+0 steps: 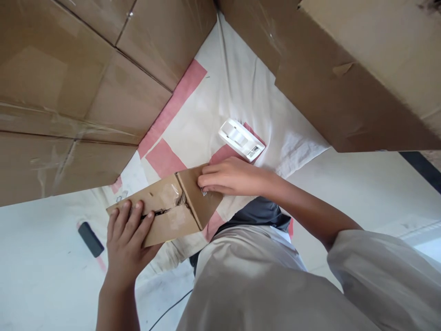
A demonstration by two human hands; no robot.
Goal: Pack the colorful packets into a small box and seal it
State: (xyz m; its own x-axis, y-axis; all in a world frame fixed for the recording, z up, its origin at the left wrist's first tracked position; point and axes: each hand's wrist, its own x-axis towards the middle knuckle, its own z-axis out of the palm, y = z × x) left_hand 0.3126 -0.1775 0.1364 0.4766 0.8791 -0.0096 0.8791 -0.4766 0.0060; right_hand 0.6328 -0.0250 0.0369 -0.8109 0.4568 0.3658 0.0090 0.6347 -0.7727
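Note:
A small brown cardboard box point(172, 232) lies tilted in front of me, with a torn, ragged slit along its top and clear tape on it. My left hand point(129, 234) grips its left end, fingers spread over the top face and the palm at the near side. At the other end, my right hand point(229, 177) has its fingertips pinched against the end face point(196, 184). A small shiny bit shows under those fingertips, too small to name. Just beyond the right hand, a white plastic device point(242, 140) rests on the cloth.
Large cardboard cartons point(138, 92) are stacked at the left, and more cartons point(310, 92) stand at the right. Red-and-white cloth point(237, 82) covers the floor between them. A dark cylindrical object point(90, 239) lies on the left, and a thin black cable point(170, 309) runs near my clothing.

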